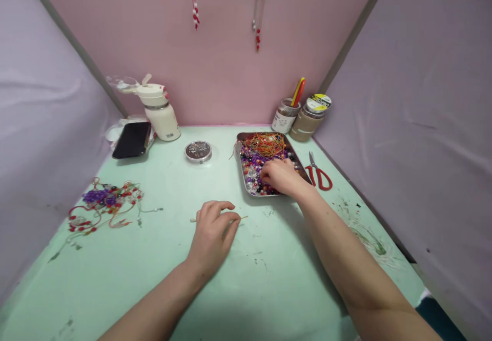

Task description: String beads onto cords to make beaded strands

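My left hand (213, 228) rests low over the table, thumb and fingers pinched on a thin cord (244, 217). A short tan end of the cord pokes out on the right, and a pale end shows left of the knuckles. My right hand (282, 176) reaches into a metal tray (243, 173) filled with mixed beads (252, 178) in purple, clear, black, red and orange. Its fingers are curled down among the beads, and whatever the fingertips hold is hidden. A tangle of red, yellow and green cords (265, 144) lies at the tray's back.
Red-handled scissors (322, 177) lie right of the tray. Behind stand two jars (284, 118), one holding colored handles. A round clear case (198, 151), a white bottle (163, 118) and a phone (131, 140) are further left. Finished-looking beaded strings (107, 200) lie at left.
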`<state>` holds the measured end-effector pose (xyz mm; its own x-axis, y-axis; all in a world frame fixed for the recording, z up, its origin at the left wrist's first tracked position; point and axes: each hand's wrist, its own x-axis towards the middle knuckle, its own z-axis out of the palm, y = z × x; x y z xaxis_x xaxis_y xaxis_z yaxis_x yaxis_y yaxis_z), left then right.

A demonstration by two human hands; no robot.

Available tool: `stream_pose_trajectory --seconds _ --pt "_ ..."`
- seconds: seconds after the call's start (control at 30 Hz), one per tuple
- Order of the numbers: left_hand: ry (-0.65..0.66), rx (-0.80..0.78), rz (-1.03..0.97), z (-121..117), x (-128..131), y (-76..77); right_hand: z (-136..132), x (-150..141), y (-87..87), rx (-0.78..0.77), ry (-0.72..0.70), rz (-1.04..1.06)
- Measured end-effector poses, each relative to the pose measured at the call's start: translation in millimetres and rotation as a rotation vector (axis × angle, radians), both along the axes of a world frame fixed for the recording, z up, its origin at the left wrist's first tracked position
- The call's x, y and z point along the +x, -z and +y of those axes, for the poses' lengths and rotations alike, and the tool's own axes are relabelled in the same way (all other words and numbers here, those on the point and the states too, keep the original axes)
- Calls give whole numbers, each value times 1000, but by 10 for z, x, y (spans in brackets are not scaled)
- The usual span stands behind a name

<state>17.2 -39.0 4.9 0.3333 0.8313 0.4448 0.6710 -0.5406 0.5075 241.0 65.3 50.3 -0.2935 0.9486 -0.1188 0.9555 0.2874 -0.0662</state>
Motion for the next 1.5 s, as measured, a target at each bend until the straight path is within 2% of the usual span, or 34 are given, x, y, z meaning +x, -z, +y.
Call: stream_pose_trajectory --seconds 0.27,0.4,0.5,0.57,0.63,0.7,0.8,0.9,1.1,1.5 --pt "-21 -24 13 0 7 -3 -18 27 53 76 -5 63" --pt "-38 -33 -2 -7 12 -19 -149 74 -182 237 74 214" --pt "-39 -45 -20 -14 10 -33 -425 70 -411 310 79 445" --pt "-37 -51 -34 -20 9 -41 -658 19 -458 308 71 631" --pt "-34 -58 -48 -24 11 -49 -869 -73 -370 208 76 835" --pt "-32 -64 -60 -25 15 -56 -1015 -190 -176 88 101 1053" --pt "-36 -79 -84 -19 19 -63 -1102 -358 152 -127 232 1264" --pt "-45 -106 -115 -5 14 -68 -1108 -453 348 -289 346 1399" --pt "-41 -166 -151 31 7 -57 -1132 -473 417 -391 482 1578" --pt "-54 -234 -135 -29 56 -52 -1140 -492 477 -487 562 1716"
